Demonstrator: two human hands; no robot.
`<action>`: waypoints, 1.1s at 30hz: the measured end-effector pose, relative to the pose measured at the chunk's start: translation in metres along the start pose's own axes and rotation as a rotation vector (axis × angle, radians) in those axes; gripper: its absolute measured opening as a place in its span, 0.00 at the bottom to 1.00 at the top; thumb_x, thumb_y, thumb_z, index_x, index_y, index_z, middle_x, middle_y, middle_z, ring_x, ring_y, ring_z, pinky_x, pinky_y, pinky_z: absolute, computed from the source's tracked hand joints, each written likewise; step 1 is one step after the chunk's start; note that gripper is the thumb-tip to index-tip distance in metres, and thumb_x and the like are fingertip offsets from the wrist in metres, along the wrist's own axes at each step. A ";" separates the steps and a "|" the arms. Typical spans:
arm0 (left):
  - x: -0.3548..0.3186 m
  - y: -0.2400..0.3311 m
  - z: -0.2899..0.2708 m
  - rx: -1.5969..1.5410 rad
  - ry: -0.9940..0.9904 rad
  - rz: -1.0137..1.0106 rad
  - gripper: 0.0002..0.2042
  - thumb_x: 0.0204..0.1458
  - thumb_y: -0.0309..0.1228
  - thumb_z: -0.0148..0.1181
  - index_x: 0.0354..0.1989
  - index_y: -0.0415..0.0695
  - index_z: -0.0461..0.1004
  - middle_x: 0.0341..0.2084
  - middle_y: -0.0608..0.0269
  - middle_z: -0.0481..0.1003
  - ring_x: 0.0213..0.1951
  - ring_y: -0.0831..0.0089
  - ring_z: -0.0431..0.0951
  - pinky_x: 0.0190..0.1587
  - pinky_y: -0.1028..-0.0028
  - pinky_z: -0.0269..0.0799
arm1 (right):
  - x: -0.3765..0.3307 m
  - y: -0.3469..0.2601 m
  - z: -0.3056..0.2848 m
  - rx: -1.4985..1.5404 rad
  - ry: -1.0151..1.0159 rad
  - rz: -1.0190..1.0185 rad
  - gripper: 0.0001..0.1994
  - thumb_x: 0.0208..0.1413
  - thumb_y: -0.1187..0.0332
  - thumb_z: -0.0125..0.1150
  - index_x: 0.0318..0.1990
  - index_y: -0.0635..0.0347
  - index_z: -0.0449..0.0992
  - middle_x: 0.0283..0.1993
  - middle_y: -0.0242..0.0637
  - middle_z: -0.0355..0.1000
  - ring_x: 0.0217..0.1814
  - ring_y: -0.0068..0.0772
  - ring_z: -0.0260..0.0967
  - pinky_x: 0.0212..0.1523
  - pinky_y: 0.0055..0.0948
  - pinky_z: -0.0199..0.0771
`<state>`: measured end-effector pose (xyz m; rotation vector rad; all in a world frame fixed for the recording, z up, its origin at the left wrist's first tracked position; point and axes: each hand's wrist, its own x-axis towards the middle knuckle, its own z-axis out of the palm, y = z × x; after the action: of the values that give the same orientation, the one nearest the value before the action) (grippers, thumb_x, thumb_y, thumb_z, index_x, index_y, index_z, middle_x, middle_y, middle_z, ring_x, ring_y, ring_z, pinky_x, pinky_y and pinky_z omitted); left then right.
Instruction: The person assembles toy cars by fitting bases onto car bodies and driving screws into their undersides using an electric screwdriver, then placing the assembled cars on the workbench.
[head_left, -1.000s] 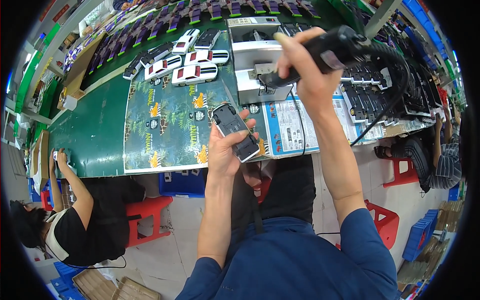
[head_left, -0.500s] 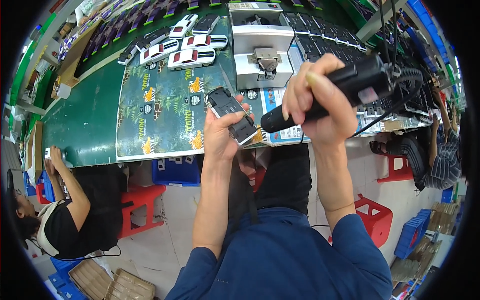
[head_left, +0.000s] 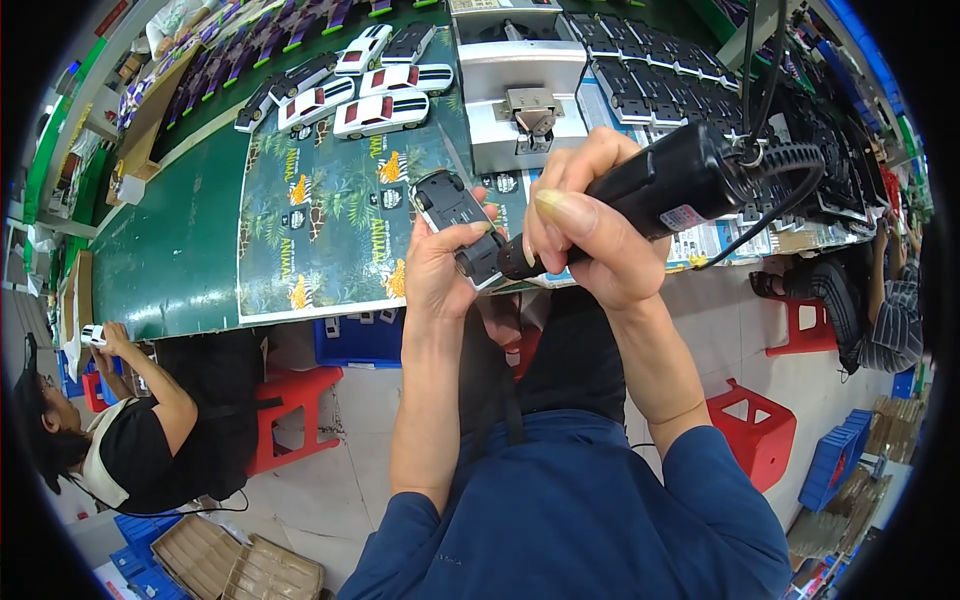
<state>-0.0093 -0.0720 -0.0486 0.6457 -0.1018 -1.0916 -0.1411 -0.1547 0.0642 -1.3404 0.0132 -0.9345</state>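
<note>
My left hand (head_left: 440, 268) is closed round a toy car (head_left: 453, 212), its black underside turned up and a strip of pale body along the edge. In my right hand (head_left: 605, 225) is a black electric screwdriver (head_left: 655, 185), its cord trailing from the back end. The tool slants down to the left, its front end at the lower end of the car's underside. Whether the tip touches a screw is hidden. Beyond the left hand, several white toy cars with dark stripes (head_left: 382, 115) stand on a printed sheet (head_left: 335, 215), some lying black base up.
A silver metal machine (head_left: 520, 90) stands just past my hands. Rows of black car bases (head_left: 650, 85) lie to its right. Hanging cables (head_left: 765, 80) drop at the right. A co-worker (head_left: 130, 420) sits at the left, near a red stool (head_left: 290, 420); a blue bin (head_left: 360, 340) is under the table.
My right hand has moved left and slightly down, bringing the screwdriver's front end from beside the car onto its lower end. The left hand and car have barely moved.
</note>
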 end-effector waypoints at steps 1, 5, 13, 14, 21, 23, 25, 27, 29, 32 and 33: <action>0.000 0.001 0.000 -0.001 -0.010 -0.004 0.31 0.43 0.09 0.55 0.58 0.43 0.61 0.47 0.51 0.73 0.44 0.61 0.78 0.39 0.60 0.80 | 0.001 -0.001 0.000 0.000 0.003 0.031 0.08 0.54 0.74 0.56 0.30 0.63 0.63 0.20 0.38 0.62 0.13 0.25 0.59 0.18 0.27 0.66; -0.001 0.001 0.002 -0.002 -0.018 -0.003 0.31 0.43 0.09 0.55 0.58 0.44 0.61 0.47 0.51 0.73 0.44 0.61 0.78 0.39 0.60 0.80 | 0.006 -0.007 -0.003 0.012 -0.029 0.066 0.08 0.55 0.72 0.56 0.30 0.63 0.63 0.20 0.37 0.62 0.14 0.24 0.59 0.19 0.27 0.67; -0.002 0.002 0.003 0.011 -0.006 -0.021 0.31 0.43 0.09 0.56 0.59 0.44 0.61 0.46 0.51 0.73 0.43 0.61 0.79 0.39 0.61 0.80 | 0.005 -0.002 -0.001 0.148 0.082 0.033 0.09 0.49 0.73 0.67 0.28 0.63 0.71 0.17 0.33 0.68 0.14 0.19 0.64 0.18 0.18 0.64; -0.003 0.003 0.004 0.011 -0.006 -0.022 0.31 0.43 0.09 0.56 0.59 0.44 0.61 0.46 0.51 0.73 0.43 0.61 0.79 0.39 0.61 0.80 | 0.004 -0.001 -0.001 0.149 0.082 0.034 0.09 0.49 0.73 0.67 0.28 0.63 0.71 0.17 0.33 0.68 0.14 0.19 0.64 0.18 0.18 0.64; -0.002 0.007 0.007 -0.027 0.039 -0.045 0.27 0.44 0.10 0.55 0.55 0.41 0.62 0.46 0.51 0.73 0.44 0.62 0.78 0.41 0.63 0.79 | -0.001 0.008 0.003 0.136 0.040 0.066 0.11 0.46 0.74 0.69 0.26 0.58 0.68 0.19 0.31 0.70 0.19 0.18 0.63 0.29 0.22 0.65; 0.000 0.008 0.003 -0.039 0.016 -0.067 0.27 0.44 0.10 0.54 0.55 0.40 0.62 0.46 0.51 0.73 0.44 0.61 0.78 0.41 0.63 0.79 | -0.001 0.008 0.003 0.111 0.028 0.064 0.11 0.46 0.73 0.69 0.26 0.58 0.68 0.19 0.30 0.70 0.20 0.17 0.63 0.34 0.25 0.66; -0.001 0.009 0.006 -0.034 0.029 -0.058 0.26 0.44 0.10 0.55 0.55 0.40 0.63 0.46 0.51 0.73 0.44 0.62 0.78 0.41 0.63 0.79 | -0.003 0.008 0.001 0.087 0.016 0.063 0.11 0.46 0.73 0.69 0.26 0.57 0.68 0.20 0.29 0.70 0.20 0.17 0.63 0.38 0.27 0.67; -0.002 0.009 0.008 -0.024 0.036 -0.061 0.26 0.44 0.10 0.55 0.55 0.39 0.63 0.46 0.52 0.74 0.44 0.63 0.78 0.41 0.63 0.79 | -0.005 0.007 0.000 0.007 -0.097 0.022 0.11 0.49 0.72 0.63 0.28 0.61 0.64 0.20 0.37 0.65 0.15 0.24 0.60 0.19 0.27 0.67; -0.002 0.007 0.009 -0.022 0.051 -0.051 0.26 0.44 0.10 0.56 0.55 0.39 0.63 0.46 0.52 0.74 0.44 0.63 0.78 0.41 0.63 0.78 | -0.006 0.008 0.005 0.010 -0.075 -0.004 0.11 0.49 0.71 0.63 0.28 0.61 0.64 0.20 0.37 0.64 0.15 0.24 0.60 0.20 0.27 0.67; -0.002 0.008 0.005 -0.015 0.056 -0.059 0.27 0.44 0.11 0.56 0.55 0.40 0.63 0.46 0.52 0.74 0.44 0.63 0.78 0.42 0.62 0.78 | -0.007 0.005 0.007 0.036 -0.017 0.039 0.11 0.50 0.69 0.63 0.29 0.61 0.64 0.20 0.36 0.63 0.16 0.24 0.60 0.22 0.27 0.68; -0.002 0.008 0.005 -0.015 0.062 -0.070 0.27 0.44 0.11 0.56 0.55 0.40 0.63 0.47 0.52 0.74 0.44 0.63 0.78 0.42 0.62 0.78 | -0.009 0.004 0.007 0.037 -0.019 0.036 0.11 0.50 0.69 0.63 0.29 0.61 0.64 0.20 0.36 0.63 0.16 0.24 0.60 0.22 0.27 0.68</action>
<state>-0.0061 -0.0697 -0.0399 0.6730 -0.0171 -1.1371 -0.1409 -0.1444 0.0585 -1.3109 0.0055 -0.8880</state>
